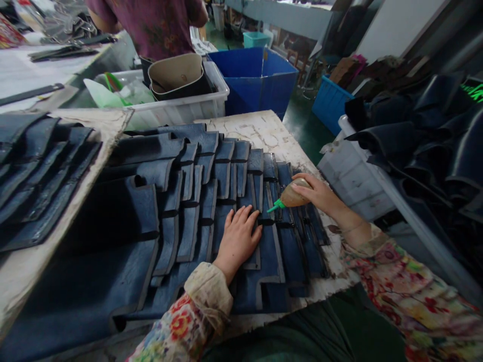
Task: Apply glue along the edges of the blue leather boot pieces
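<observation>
Dark blue panels [211, 201] with grey edges lie overlapped in rows across the worktable [260, 123]. My left hand [238, 240] rests flat on the panels near the middle, its fingers stretched out and holding nothing. In my right hand [317, 193] is a squeeze bottle [296, 193] with brownish contents, tilted so its green nozzle [276, 205] points down and left. The nozzle tip is close above a panel, just right of my left fingertips; I cannot tell whether it touches. Panel edges at the right look wet and shiny.
More blue panels [37, 171] lie on a board at the left. Behind the table stand a white bin [177, 110] and a blue bin [256, 83]; a person [151, 27] is beyond them. At the right, a white crate [377, 176] is heaped with dark pieces [422, 141].
</observation>
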`<state>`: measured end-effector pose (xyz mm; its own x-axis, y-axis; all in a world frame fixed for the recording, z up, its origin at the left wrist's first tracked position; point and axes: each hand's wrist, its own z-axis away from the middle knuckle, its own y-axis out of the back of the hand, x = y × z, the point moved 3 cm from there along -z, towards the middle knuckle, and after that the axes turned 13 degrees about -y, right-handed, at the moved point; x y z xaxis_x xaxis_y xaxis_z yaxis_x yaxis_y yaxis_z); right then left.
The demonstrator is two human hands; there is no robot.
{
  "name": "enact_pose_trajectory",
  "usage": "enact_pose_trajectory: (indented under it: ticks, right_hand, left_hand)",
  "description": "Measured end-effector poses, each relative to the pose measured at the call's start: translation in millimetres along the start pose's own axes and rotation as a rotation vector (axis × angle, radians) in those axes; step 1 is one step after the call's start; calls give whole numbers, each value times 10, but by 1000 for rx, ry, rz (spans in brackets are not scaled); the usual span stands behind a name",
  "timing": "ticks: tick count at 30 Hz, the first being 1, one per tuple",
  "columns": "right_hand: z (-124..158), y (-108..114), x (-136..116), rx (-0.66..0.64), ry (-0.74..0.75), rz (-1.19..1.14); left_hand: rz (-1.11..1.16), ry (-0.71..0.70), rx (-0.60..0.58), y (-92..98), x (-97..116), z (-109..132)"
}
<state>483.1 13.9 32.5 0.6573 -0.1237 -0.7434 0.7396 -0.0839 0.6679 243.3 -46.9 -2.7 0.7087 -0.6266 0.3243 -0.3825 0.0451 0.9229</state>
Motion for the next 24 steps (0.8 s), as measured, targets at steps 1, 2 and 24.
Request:
enact_pose_trajectory:
  ticks: [1,2,24]
  right_hand:
    - [2,-1,-14,30,11,-1]
    - [6,-4,-26,49,21,3]
    - [288,11,-111,-45,-43,32]
  left_hand:
    - [-2,1,0,3,1,1]
    - [-4,1,-1,5,3,2]
    - [-11,-4,-10,-13,0,5]
